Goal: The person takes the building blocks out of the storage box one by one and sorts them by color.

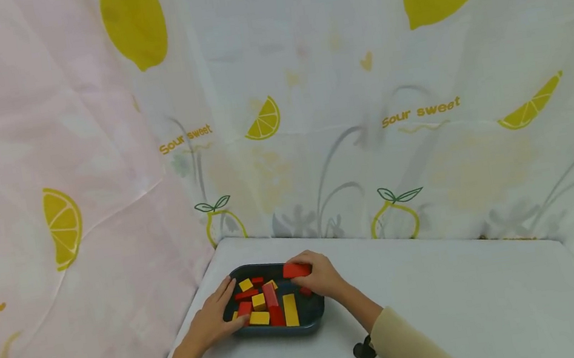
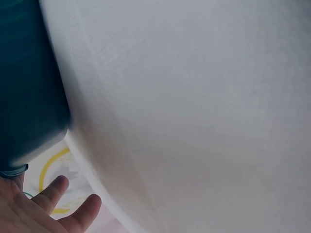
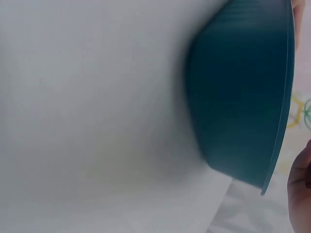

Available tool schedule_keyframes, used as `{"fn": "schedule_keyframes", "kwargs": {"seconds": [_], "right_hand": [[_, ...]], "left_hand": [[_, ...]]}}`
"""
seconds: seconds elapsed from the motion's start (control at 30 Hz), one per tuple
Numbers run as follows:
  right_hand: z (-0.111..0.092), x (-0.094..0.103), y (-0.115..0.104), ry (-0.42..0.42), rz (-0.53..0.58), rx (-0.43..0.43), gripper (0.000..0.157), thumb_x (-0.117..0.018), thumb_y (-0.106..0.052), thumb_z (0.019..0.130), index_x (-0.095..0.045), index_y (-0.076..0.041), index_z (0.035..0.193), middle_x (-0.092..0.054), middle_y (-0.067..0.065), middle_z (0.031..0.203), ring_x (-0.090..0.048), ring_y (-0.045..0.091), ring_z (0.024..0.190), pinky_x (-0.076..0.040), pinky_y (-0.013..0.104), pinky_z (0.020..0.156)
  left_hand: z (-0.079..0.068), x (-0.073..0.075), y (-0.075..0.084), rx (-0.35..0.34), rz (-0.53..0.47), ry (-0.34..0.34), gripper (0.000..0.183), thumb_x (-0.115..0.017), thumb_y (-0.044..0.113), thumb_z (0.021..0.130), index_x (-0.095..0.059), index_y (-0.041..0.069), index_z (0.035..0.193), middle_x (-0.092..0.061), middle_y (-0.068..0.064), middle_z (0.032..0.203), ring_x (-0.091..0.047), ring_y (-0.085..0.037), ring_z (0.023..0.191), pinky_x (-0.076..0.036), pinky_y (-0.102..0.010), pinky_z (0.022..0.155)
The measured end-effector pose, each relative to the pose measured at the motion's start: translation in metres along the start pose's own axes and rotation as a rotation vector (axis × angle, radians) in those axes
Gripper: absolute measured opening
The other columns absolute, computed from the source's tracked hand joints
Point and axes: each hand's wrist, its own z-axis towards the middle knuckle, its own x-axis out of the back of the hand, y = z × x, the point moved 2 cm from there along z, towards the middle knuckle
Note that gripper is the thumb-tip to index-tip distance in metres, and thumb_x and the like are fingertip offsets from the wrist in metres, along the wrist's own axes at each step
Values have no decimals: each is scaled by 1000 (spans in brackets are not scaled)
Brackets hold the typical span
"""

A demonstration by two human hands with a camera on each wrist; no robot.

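A dark teal tray (image 1: 308,326) holds several red and yellow blocks, among them a long red block (image 1: 270,296) and a yellow block (image 1: 291,310). My left hand (image 1: 212,318) rests at its left end, fingers along the rim and thumb reaching over the near-left edge beside a red block (image 1: 245,309). In the left wrist view, two of its fingers (image 2: 82,213) stick out straight below the tray wall. Over the far-right corner of the tray, my right hand (image 1: 319,275) grips a red rectangular block (image 1: 297,270) between thumb and fingers.
The tray stands on a white-covered table (image 1: 447,297), near its left side. A lemon-print cloth (image 1: 314,138) hangs behind the table, and a pinkish cloth (image 1: 69,160) hangs on the left. Black devices are strapped on both wrists.
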Motion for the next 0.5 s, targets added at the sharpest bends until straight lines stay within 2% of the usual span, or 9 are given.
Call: {"fn": "schedule_keyframes", "kwargs": {"seconds": [0.2, 0.3, 0.5], "right_hand": [[-2, 14, 15, 44, 7, -63, 34, -80, -12, 83, -72, -12, 116, -69, 8, 115, -60, 22, 97, -55, 33, 82], [-3, 19, 27, 77, 43, -138, 36, -81, -12, 81, -71, -10, 115, -69, 10, 114, -59, 21, 92, -53, 31, 77], [-9, 31, 55, 181, 208, -326, 37, -81, -8, 80, -70, -6, 115, -68, 13, 115, -62, 19, 87, -54, 28, 71]], "left_hand": [[2, 1, 1, 1, 0, -2, 98, -64, 66, 82, -26, 19, 158, -24, -6, 165, -40, -40, 139, -37, -71, 102], [2, 3, -1, 1, 19, 1, 99, -63, 68, 81, -26, 19, 158, -25, -6, 165, -41, -40, 138, -38, -71, 101], [0, 3, -5, -7, 28, 18, 98, -63, 69, 81, -28, 19, 158, -25, -6, 164, -40, -39, 138, -38, -72, 100]]}}
